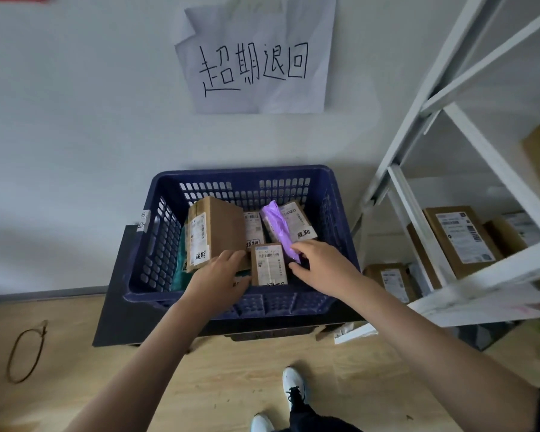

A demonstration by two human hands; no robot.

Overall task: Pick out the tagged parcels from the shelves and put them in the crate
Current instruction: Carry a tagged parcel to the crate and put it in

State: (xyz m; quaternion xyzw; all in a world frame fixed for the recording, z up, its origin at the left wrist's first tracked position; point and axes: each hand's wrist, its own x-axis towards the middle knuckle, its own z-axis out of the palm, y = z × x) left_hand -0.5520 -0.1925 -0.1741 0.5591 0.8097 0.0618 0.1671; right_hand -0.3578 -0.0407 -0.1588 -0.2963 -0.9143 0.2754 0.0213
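Two bare hands are reaching down into the dark blue perforated plastic crate (144, 244), which is standing on the floor against the white wall. Furthest left inside it, a tall brown cardboard parcel (214, 232) with a handwritten tag on its label is leaning upright, and the left hand (222, 271) is resting loosely spread against its lower right corner, fingers pointing up and away from the person. Just to the right, between the two hands, a small brown cardboard box (268, 265) is lying flat, label up. Further right, the right hand (317, 260) is pinching the near end of a long purple plastic mailer bag (276, 222); the bag's long axis is running away from the hand, up and to the left, across another labelled flat parcel (298, 221). I judge the bag is being laid down, so the right hand is the one to let go. At far right, more brown boxes are sitting on the white metal shelves (418, 213).
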